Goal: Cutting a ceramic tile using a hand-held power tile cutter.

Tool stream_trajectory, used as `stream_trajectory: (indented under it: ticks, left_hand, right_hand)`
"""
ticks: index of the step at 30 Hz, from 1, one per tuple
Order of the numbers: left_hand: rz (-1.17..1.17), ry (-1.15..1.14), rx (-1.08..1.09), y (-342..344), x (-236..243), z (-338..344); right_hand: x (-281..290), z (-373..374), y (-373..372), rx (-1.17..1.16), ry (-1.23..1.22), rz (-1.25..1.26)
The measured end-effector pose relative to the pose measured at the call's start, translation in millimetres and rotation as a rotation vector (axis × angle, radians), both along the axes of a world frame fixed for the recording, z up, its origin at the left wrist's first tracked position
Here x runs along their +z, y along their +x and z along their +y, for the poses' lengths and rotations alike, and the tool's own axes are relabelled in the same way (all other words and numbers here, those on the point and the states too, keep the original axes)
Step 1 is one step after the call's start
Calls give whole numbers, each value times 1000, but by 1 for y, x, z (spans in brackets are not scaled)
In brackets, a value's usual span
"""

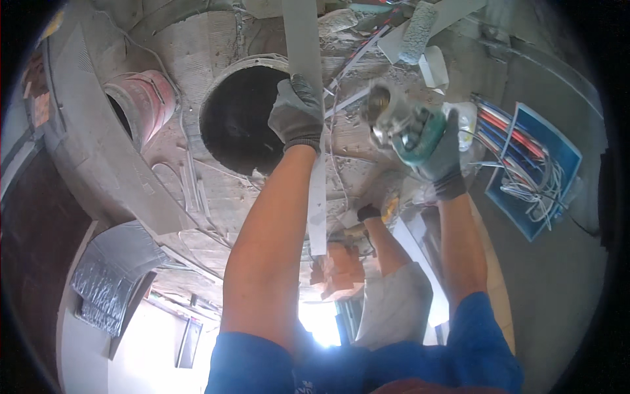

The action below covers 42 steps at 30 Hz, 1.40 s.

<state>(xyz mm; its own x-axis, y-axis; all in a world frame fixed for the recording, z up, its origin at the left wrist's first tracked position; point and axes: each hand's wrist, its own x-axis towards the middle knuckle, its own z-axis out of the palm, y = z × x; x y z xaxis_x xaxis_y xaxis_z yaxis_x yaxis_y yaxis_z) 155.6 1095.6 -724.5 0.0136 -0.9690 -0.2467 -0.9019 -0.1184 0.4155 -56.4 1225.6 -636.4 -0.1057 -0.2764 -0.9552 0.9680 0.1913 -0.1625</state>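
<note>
My gloved left hand (pixel 296 113) is closed on the edge of a long, narrow pale grey strip (pixel 304 39). The strip runs from the top of the view down past my left forearm. Behind that hand is the round dark mouth of a large bucket (pixel 209 141). My right hand (pixel 445 157), also gloved, grips a green handheld power tool (pixel 423 139) with a metal front end. Motion blur smears the tool's front, so its exact kind is unclear. The tool is to the right of the strip, apart from it.
A reddish bucket (pixel 156 105) lies tipped at the left. At the right, a blue box (pixel 567 154) holds coiled wires and cables. A fluffy paint roller (pixel 420 33) is at the top right. Scraps and cords litter the dusty floor. A bare leg (pixel 387 249) shows below.
</note>
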Motion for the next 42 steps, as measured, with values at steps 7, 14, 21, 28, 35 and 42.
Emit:
stream_trajectory:
  ticks: [7, 14, 21, 28, 35, 42]
  left_hand:
    - [40, 44, -25, -11, -4, 2]
    - [40, 83, -15, -10, -2, 1]
    - [50, 48, -36, -8, -3, 2]
    - [69, 26, -34, -8, -6, 4]
    - [82, 61, -29, -7, -3, -1]
    - [90, 44, -22, -8, -3, 0]
  right_hand:
    - [28, -151, -53, 379, -425, 676]
    - [34, -249, -77, 324, -723, 429]
    - [21, -263, -73, 423, -830, 252]
    - [12, -268, -68, 351, -716, 297]
    - [12, -272, -67, 428, -756, 342]
    - [20, -276, -63, 375, -673, 332]
